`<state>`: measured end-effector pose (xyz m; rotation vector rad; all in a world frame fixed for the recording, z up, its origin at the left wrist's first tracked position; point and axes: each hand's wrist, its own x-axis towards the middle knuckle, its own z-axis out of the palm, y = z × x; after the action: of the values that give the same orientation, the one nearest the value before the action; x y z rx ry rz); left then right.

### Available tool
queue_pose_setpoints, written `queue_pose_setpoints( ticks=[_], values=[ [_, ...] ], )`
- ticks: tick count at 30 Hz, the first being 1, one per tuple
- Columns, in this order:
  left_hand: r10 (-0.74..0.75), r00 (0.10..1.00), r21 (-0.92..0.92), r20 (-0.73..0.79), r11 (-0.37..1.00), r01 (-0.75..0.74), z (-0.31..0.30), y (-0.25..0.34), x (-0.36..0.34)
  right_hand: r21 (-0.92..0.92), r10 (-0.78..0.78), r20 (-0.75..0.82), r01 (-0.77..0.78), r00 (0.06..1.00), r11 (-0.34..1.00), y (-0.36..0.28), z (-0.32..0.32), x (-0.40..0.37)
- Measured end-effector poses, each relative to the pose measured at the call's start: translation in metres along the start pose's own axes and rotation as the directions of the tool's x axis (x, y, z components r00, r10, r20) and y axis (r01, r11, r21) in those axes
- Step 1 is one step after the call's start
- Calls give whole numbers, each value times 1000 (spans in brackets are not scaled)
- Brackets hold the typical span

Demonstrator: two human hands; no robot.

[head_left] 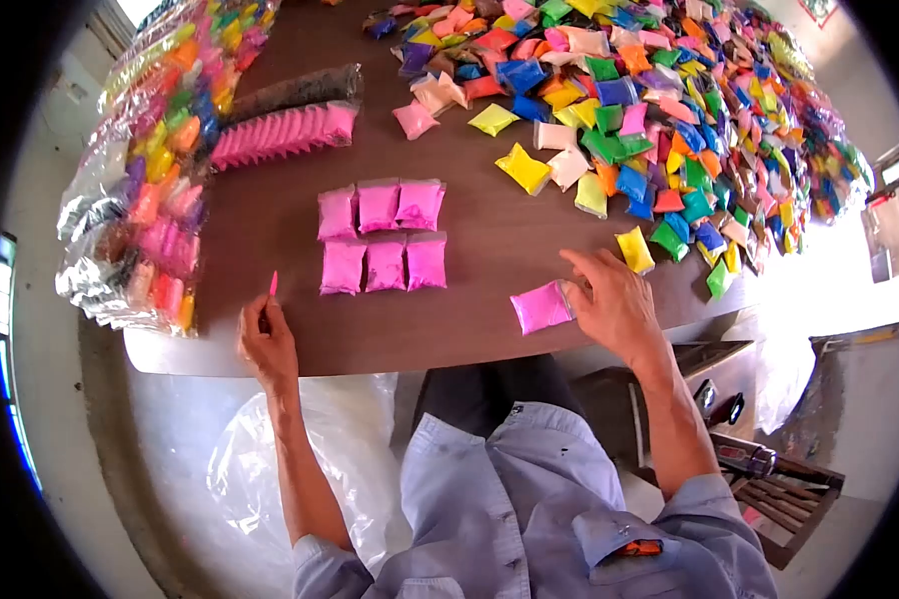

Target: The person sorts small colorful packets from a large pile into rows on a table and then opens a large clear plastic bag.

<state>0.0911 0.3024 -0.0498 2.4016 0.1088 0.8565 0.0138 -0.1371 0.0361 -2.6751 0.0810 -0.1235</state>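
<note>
My left hand [268,339] is closed at the table's front edge, a slim pink pointed piece [274,284] sticking up from its fingers; what exactly it is I cannot make out. Over the table to the right, my right hand [609,304] has its fingers apart. Its lower fingertips touch or overlap the right edge of a pink packet [540,307] lying flat. Between the hands and farther back, several pink packets [378,262] lie in two rows. A yellow packet [633,250] rests just beyond my right hand.
A big heap of multicoloured packets [609,120] covers the back right of the brown table [489,225]. Bagged coloured packets [155,190] line the left side. A long row of pink packets [285,136] lies near them. Clear plastic [300,469] hangs below the front edge.
</note>
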Motion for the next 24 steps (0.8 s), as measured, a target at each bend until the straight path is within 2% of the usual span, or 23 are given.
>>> queue_pose_setpoints(
  ticks=[1,3,4,5,7,13,18,24],
  values=[
    [-24,1000,-8,2,1000,24,-1,2,-1,-21,-5,14,5,1000,1000,-7,-3,-1],
    [-59,998,-46,-8,997,59,-1,4,-1,-1,101,-4,-101,995,995,-23,-4,-8],
    [-53,998,-52,-16,997,52,0,0,-2,-39,107,-25,-108,994,993,-28,0,-14],
    [-69,998,-55,-12,996,68,-1,1,-2,-52,104,-14,-105,994,993,-32,6,-21],
    [-101,995,-62,4,993,101,-3,6,-1,-104,20,-99,-30,995,994,-41,20,-33],
    [-141,989,-49,33,989,142,-7,7,-2,-140,-3,-202,-26,979,990,-52,46,-43],
    [-139,990,-77,2,987,139,-5,7,-2,-32,-87,-276,82,957,996,-45,50,-37],
    [-125,991,-87,-35,989,122,-7,12,-2,48,-213,-384,250,899,967,-80,53,-9]
  ],
)
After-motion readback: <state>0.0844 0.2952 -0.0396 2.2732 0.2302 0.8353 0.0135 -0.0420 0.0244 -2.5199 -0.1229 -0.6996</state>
